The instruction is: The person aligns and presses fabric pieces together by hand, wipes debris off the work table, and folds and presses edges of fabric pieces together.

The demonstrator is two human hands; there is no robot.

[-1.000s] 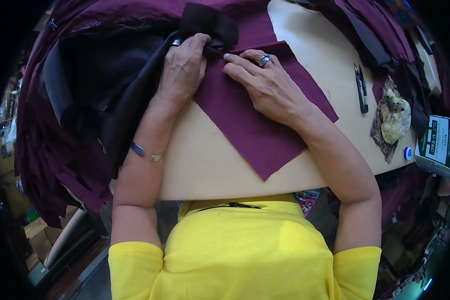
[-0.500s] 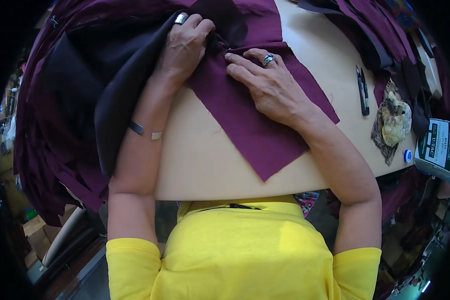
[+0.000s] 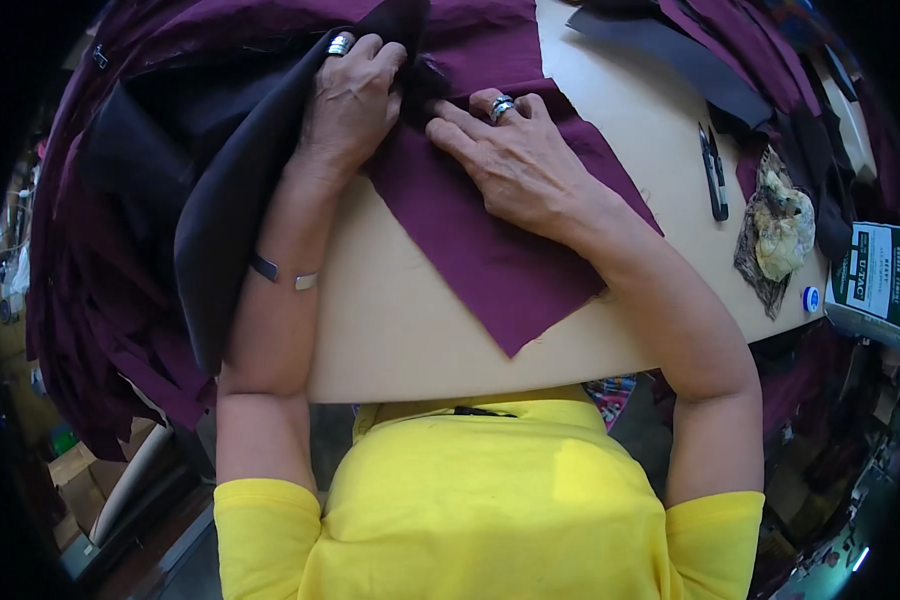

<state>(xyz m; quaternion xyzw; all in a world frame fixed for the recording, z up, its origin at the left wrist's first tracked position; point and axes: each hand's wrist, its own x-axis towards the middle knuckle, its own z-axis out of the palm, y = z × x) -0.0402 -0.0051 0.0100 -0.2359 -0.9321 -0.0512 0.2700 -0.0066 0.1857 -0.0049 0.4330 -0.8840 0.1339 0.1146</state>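
My left hand is closed on dark, nearly black fabric, which drapes over its wrist side and hangs to the left. Part of the fabric edge in its fingers is hidden. My right hand rests on a maroon cloth panel, its leading fingers stretched to the left and apart, the others bent. Between the two hands lies a dark bunched edge of fabric, too blurred to make out. The panel's pointed lower corner lies flat on the pale tabletop.
More maroon fabric hangs over the table's left side. At the right are dark and maroon pieces, a black pen-like tool, a crumpled yellowish cloth, a small blue-and-white cap and a green-and-white box.
Both hands have shifted slightly left, along with the maroon panel and dark fabric. My right fingers have come off the small bunched spot at the seam, and the dark fabric's upper flap stands higher.
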